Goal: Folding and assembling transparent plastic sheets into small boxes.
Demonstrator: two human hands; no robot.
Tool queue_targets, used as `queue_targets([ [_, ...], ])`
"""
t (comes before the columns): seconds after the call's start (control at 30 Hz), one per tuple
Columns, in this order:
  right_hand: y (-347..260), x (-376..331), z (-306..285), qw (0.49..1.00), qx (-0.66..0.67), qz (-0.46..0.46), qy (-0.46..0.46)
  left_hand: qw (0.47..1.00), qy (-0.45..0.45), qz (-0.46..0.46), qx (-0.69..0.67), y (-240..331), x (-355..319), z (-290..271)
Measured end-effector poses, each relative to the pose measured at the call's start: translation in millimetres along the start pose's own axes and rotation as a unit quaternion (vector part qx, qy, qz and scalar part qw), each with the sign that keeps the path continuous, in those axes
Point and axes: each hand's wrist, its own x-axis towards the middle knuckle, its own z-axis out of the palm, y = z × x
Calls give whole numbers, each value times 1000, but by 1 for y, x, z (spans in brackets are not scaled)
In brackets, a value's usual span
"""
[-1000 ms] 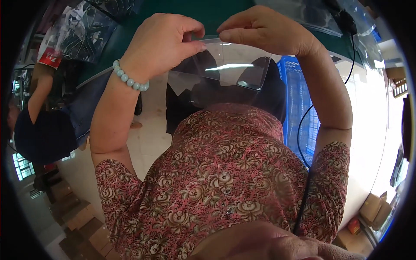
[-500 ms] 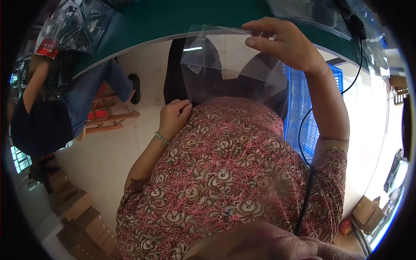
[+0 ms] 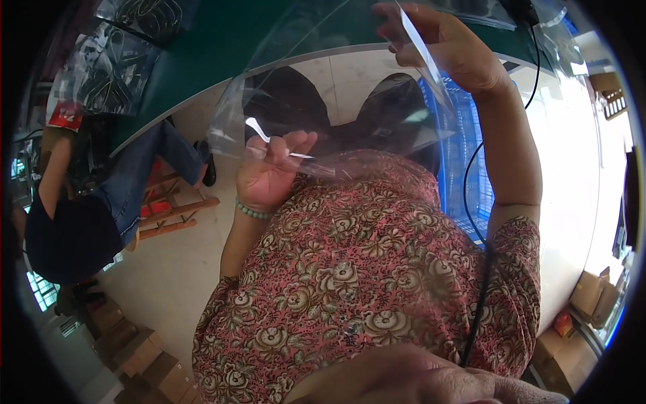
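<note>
A large clear plastic sheet (image 3: 377, 114) is spread above my lap, bent and glossy, with bright reflections along its folds. My right hand (image 3: 451, 50) grips its far right part between thumb and fingers, over the edge of the green table. Low on the left side, my left hand (image 3: 269, 172) lies against the film with its palm turned up and fingers stretched out. Parts of those fingers show through the plastic, blurred by glare. A beaded bracelet (image 3: 254, 211) circles that wrist.
The green table (image 3: 222, 40) curves across the far side, bearing bags of dark cables (image 3: 111, 77) on the left. A blue plastic crate (image 3: 471, 155) stands right of my legs, and a black cable (image 3: 466, 182) hangs past it. Another person (image 3: 74, 236) sits left by a wooden stool (image 3: 178, 209).
The clear sheet has been raised and spread wider toward the camera. My right hand moved up and farther away; my left hand rose from beside my lap to the sheet, its fingers unfolding.
</note>
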Motion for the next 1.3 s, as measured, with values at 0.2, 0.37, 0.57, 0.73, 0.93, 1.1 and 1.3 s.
queue_targets([
  [0.2, -21, -4, 19, 996, -81, -39, 9, 992, -9, -111, 67, 24, 27, 5],
  [0.37, -27, 0, 26, 984, -171, -46, 11, 904, -109, -61, 410, 47, 72, 22],
  [0.57, -18, 2, 22, 997, 6, -76, -31, 944, -191, -223, -150, 24, 102, -5],
  [0.73, -9, 6, 14, 995, -23, -99, -23, 902, -130, -410, 31, 24, 123, -5],
  [0.93, -4, 5, -4, 994, 28, -100, -14, 831, -191, -236, 466, 22, 151, 43],
  [1.1, 5, 19, -8, 987, 11, -157, -25, 864, -117, -124, 474, 5, 156, 17],
  [1.3, 23, 40, -6, 959, 160, -215, -95, 855, 11, 20, 518, -12, 169, 47],
])
